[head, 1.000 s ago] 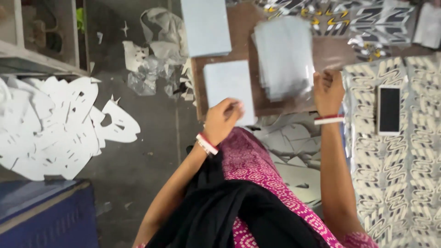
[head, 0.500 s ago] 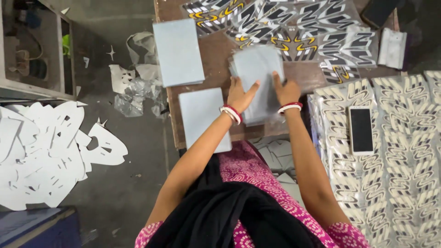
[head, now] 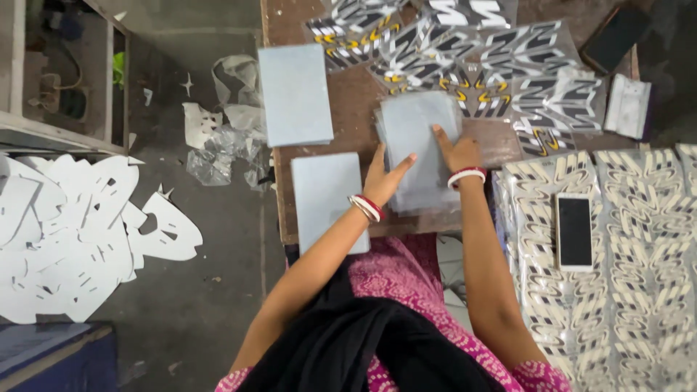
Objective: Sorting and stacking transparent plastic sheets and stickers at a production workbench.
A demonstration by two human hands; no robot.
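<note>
Hands, two, (head: 385, 178) (head: 456, 151) press one of three grey stacks (head: 421, 145).

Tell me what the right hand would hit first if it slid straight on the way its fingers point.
The right hand lies on the grey sheet stack, fingers pointing up-left. Past the stack's far edge it would likely meet the black, white and yellow patterned cut-outs.

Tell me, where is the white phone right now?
In the head view, the white phone lies screen-up on the patterned sheets at the right, just beyond the person's right forearm.
</note>
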